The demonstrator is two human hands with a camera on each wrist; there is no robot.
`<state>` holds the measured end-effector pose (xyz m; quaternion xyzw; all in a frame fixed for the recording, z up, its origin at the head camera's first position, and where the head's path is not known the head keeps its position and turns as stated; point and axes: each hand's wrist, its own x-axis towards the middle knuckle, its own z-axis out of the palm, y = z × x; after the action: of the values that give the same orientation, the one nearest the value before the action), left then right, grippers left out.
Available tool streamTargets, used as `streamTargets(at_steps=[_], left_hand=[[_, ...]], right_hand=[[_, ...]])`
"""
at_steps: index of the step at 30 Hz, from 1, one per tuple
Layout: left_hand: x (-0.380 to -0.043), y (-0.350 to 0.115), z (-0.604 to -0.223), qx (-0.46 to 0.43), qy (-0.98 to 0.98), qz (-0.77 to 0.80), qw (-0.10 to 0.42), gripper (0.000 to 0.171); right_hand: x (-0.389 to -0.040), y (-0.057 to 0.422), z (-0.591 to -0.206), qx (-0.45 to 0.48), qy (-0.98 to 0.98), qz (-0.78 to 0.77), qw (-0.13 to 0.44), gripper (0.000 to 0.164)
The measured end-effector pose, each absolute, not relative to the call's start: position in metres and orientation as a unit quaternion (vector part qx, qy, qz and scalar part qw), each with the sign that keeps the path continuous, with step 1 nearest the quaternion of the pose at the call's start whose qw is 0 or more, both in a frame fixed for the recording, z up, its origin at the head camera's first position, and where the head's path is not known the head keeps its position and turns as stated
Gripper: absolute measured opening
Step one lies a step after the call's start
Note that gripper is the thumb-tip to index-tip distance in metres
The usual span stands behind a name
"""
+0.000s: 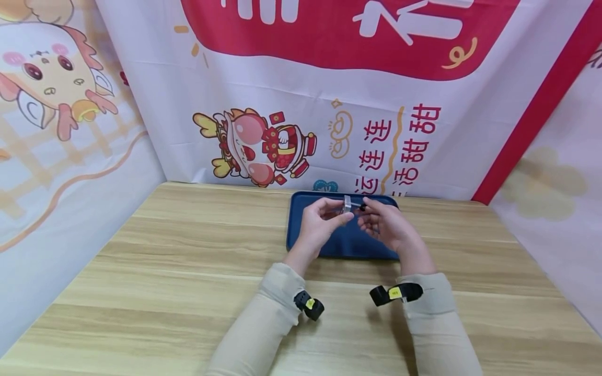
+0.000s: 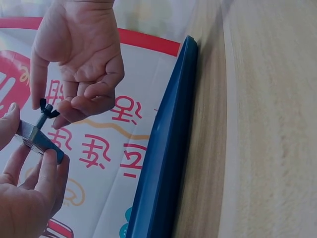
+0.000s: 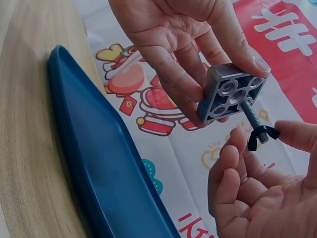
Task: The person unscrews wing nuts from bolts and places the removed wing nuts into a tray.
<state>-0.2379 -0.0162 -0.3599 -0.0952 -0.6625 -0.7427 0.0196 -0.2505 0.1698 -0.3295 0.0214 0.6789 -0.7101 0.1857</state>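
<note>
My left hand [image 1: 322, 222] grips a square metal block [image 3: 233, 92] by its edges between thumb and fingers, above the tray. The block has a round hole in its middle and recesses around it. A threaded bolt [image 3: 251, 115] sticks out of its face, and a black wing nut [image 3: 261, 135] sits near the bolt's free end. At the wing nut is my right hand [image 1: 388, 224], with one digit against a wing and another fingertip close to the opposite side. The remaining right fingers are loosely curled below the nut.
A dark blue rectangular tray [image 1: 348, 245] lies under both hands on the wood-grain table [image 1: 188, 261]. Behind it hangs a printed cloth [image 1: 282, 78] at the table's back edge, and more cloth stands on both sides. Each wrist wears a black camera strap.
</note>
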Motion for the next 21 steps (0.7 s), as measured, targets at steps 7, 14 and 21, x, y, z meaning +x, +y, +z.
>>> streamTargets(at_steps=[7, 14, 21], left_hand=[[-0.2376, -0.0160, -0.3601, -0.090, -0.663, -0.743, 0.019, 0.034], [-0.2385, -0.0168, -0.3603, -0.083, -0.665, -0.742, 0.023, 0.033], [-0.2389, -0.0171, -0.3600, -0.082, -0.662, -0.745, 0.020, 0.034]], right_hand=[[-0.2518, 0.1720, -0.3316, -0.016, 0.686, -0.708, 0.168, 0.015], [-0.2517, 0.1702, -0.3328, -0.031, 0.703, -0.695, 0.144, 0.006], [-0.2528, 0.1697, -0.3351, -0.017, 0.724, -0.678, 0.122, 0.008]])
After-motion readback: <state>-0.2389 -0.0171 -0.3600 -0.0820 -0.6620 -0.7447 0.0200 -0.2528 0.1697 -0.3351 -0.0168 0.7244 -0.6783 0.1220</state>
